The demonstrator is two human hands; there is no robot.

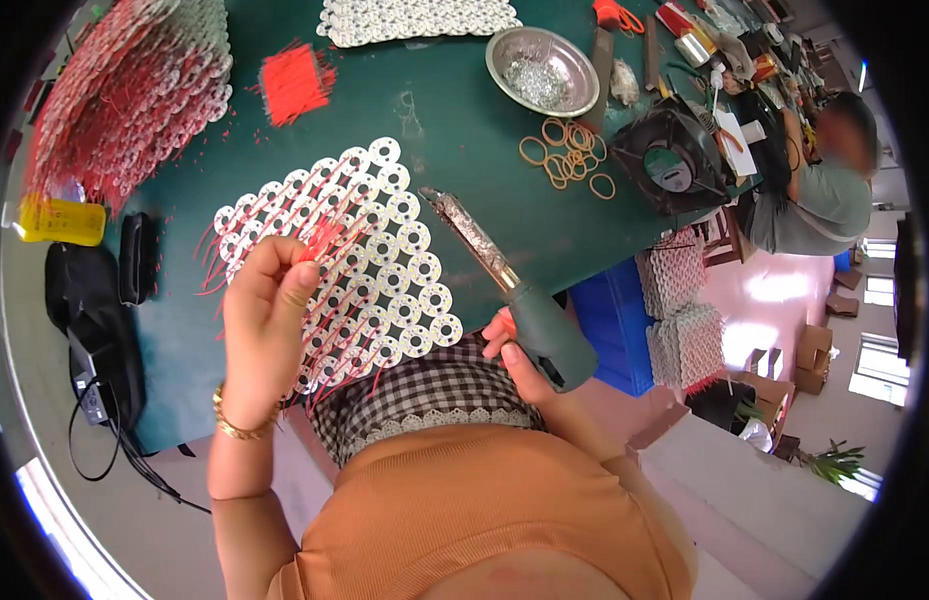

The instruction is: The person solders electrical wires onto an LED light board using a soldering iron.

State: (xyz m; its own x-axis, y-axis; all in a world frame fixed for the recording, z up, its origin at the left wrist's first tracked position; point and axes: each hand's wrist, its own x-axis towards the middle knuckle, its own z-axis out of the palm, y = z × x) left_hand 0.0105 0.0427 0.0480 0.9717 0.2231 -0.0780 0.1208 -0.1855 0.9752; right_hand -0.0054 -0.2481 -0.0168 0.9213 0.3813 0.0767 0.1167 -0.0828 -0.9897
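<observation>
A panel of round white circuit boards with dark centre holes [412, 238] lies on the green table, many of its rings crossed by thin red wires. Over its left half, my left hand [267, 310] is closed in a pinch on a small bunch of red wires [327, 238]. My right hand [519, 372] grips a soldering iron [549, 335] by its thick grey-green handle at the table's front edge. The iron's metal barrel slants up and left, its tip just beyond the panel's right edge. The handle partly hides the right fingers.
Wired panels [134, 100] are piled at the back left, near a red wire bundle [296, 84]. A metal bowl [499, 70], rubber bands [574, 155] and a black fan [672, 160] are at the right. Beyond sits another person [819, 200]. A blue bin [612, 325] stands below the table edge.
</observation>
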